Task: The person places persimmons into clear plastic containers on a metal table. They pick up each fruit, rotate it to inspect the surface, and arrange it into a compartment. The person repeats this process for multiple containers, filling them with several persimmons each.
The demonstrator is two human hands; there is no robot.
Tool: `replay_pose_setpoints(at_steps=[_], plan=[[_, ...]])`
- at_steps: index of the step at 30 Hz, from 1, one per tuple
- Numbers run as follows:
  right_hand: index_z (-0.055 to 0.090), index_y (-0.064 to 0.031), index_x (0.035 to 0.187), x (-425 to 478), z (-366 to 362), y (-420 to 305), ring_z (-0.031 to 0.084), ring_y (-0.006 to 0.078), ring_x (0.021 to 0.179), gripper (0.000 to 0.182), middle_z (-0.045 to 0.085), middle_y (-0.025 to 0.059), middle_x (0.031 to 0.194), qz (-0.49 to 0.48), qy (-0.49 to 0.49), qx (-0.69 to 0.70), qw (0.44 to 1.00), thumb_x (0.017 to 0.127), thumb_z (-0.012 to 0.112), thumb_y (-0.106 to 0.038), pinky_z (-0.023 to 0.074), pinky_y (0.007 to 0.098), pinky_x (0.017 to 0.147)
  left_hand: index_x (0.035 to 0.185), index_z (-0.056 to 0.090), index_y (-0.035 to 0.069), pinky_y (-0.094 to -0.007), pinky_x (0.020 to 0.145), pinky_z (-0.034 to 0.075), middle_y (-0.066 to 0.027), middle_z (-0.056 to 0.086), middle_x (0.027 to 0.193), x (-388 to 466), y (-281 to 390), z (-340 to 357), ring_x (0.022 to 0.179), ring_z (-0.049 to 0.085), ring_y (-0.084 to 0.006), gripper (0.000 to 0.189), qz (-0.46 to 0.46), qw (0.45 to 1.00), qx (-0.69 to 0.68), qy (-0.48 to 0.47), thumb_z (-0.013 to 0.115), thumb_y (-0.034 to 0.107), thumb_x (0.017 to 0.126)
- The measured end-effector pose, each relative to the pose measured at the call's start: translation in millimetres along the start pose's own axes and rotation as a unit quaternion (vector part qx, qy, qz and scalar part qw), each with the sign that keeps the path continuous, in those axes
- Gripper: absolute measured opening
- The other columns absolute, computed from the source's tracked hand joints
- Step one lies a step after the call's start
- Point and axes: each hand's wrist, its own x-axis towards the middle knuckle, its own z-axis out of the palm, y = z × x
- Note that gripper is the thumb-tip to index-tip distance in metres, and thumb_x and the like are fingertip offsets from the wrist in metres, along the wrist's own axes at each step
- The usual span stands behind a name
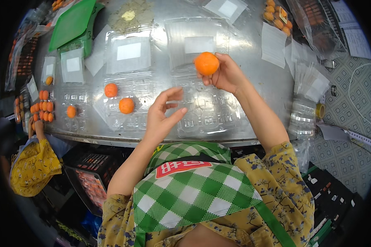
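An orange citrus fruit [206, 63] is held up in my right hand [227, 74], over the metal table. My left hand [164, 110] holds nothing, its thumb and fingers apart, slightly blurred. Between and below my hands lies a clear plastic clamshell tray [210, 119] with round hollows; no fruit shows in them. Its lid [176, 37] is folded back with a white pad [199, 45] on it. To the left, a second clear clamshell [139, 119] carries two fruits, one lower [126, 106] and one upper [111, 90].
Another clamshell with one fruit [71, 111] lies further left. A co-worker's hand [39, 126] is by a filled tray [43, 106]. Green plastic containers [71, 27] stand at the back left. Netted sheets [273, 44] and stacked clamshells [303, 119] line the right. A black crate [89, 173] stands below.
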Motion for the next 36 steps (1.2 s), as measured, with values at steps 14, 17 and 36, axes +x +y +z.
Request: replay_pose_setpoints(at_steps=[14, 17, 36], plan=[[0.048, -0.0101, 0.120, -39.1, 71.4, 41.5, 0.061, 0.0180, 0.083, 0.055, 0.060, 0.0089, 0.101, 0.054, 0.004, 0.112, 0.992, 0.096, 0.030, -0.056, 0.0487, 0.0323, 0.068, 0.131, 0.042, 0.006, -0.0388, 0.099, 0.039, -0.0114, 0.048, 0.128, 7.9, 11.0, 25.6, 0.120, 0.047, -0.0248, 0.074, 0.151, 0.982, 0.087, 0.074, 0.078, 0.016, 0.067], [0.046, -0.0093, 0.123, -41.8, 81.5, 46.5, 0.061, 0.0175, 0.088, 0.056, 0.060, 0.0093, 0.103, 0.040, -0.008, 0.115, 0.993, 0.096, 0.031, -0.056, 0.0489, 0.0326, 0.073, 0.131, 0.040, 0.006, -0.0395, 0.100, 0.038, -0.0110, 0.046, 0.129, 3.5, 10.9, 26.0, 0.121, 0.046, -0.0240, 0.075, 0.142, 0.984, 0.046, 0.097, 0.078, 0.016, 0.067], [0.046, -0.0086, 0.124, -47.6, 96.9, 62.4, 0.055, 0.0288, 0.091, 0.080, 0.054, 0.0106, 0.105, -0.485, 0.165, -0.574, 0.639, 0.052, 0.078, -0.002, 0.0438, 0.0381, 0.076, 0.136, 0.035, 0.005, -0.0378, 0.096, 0.042, -0.0094, 0.049, 0.127, -29.7, 16.7, 16.8, 0.117, 0.049, -0.0193, 0.068, -0.087, 0.931, -0.354, -0.011, 0.067, 0.033, 0.083]])
